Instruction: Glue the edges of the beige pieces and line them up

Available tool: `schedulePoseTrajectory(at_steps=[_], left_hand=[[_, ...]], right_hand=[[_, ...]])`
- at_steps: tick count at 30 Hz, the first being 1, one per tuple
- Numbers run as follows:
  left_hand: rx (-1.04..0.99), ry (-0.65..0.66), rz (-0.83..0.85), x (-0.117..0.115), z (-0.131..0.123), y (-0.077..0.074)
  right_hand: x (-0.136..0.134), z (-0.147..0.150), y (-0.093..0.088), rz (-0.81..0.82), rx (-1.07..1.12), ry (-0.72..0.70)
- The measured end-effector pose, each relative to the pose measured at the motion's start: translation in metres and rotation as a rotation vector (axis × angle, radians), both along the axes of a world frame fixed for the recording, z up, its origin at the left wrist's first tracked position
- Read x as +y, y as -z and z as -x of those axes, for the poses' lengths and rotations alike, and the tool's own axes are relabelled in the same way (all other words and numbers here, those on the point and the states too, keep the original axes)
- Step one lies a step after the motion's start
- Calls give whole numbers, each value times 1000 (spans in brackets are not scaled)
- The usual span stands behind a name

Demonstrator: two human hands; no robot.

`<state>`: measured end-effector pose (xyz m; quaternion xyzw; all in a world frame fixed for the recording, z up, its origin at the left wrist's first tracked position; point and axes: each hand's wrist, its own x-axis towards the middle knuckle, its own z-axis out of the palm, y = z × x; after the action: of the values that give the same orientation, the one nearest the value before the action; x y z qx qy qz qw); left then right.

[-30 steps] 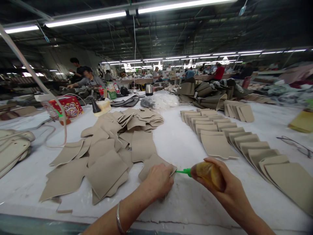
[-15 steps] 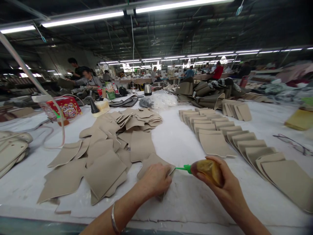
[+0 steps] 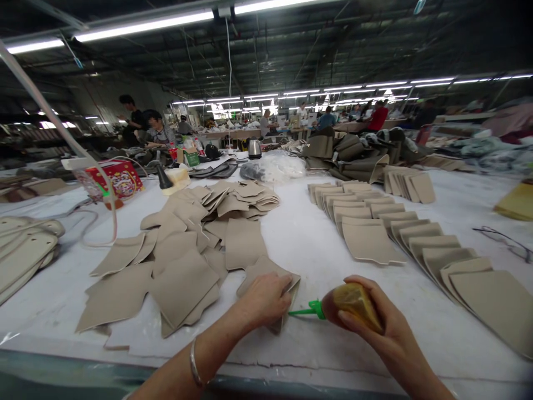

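My left hand, with a silver bangle on the wrist, is closed on a beige piece near the table's front. My right hand is wrapped round a bottle of amber liquid. The bottle lies sideways, and its thin green nozzle points left, with its tip at the right edge of the held piece. To the left of my hands is a loose heap of beige pieces. Overlapping rows of similar pieces run along the right side.
The white table also bears a red box, a black cone, clear plastic bags, a kettle and eyeglasses. Cream panels lie at far left. People are at work farther back.
The green nozzle tip has moved down along the held piece's right edge, and the bottle has tilted with it. My left hand keeps its hold. The whole view has shifted slightly.
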<state>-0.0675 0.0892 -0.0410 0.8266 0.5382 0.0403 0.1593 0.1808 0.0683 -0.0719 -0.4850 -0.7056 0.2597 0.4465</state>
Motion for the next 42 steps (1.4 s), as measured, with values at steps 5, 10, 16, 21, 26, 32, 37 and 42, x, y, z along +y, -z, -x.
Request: schedulePoseTrajectory(at_steps=[5, 10, 16, 21, 26, 32, 37, 42], left_hand=[[-39, -13, 12, 0, 2, 0], [-34, -5, -1, 0, 4, 5], [-76, -6, 3, 1, 6, 9], [-95, -23, 15, 0, 5, 7], [-108, -20, 28, -1, 5, 6], [-75, -35, 41, -2, 5, 5], [-86, -22, 48, 0, 4, 5], [-86, -23, 44, 0, 5, 4]], right_hand=[[-8, 3, 3, -20, 20, 49], [-14, 6, 8, 32, 20, 9], [-24, 8, 11, 52, 11, -29], [-26, 7, 14, 40, 22, 44], [-27, 9, 13, 107, 68, -27], [-20, 3, 17, -36, 3, 179], [-18, 3, 22, 34, 6, -26], [1, -1, 16, -4, 17, 103]])
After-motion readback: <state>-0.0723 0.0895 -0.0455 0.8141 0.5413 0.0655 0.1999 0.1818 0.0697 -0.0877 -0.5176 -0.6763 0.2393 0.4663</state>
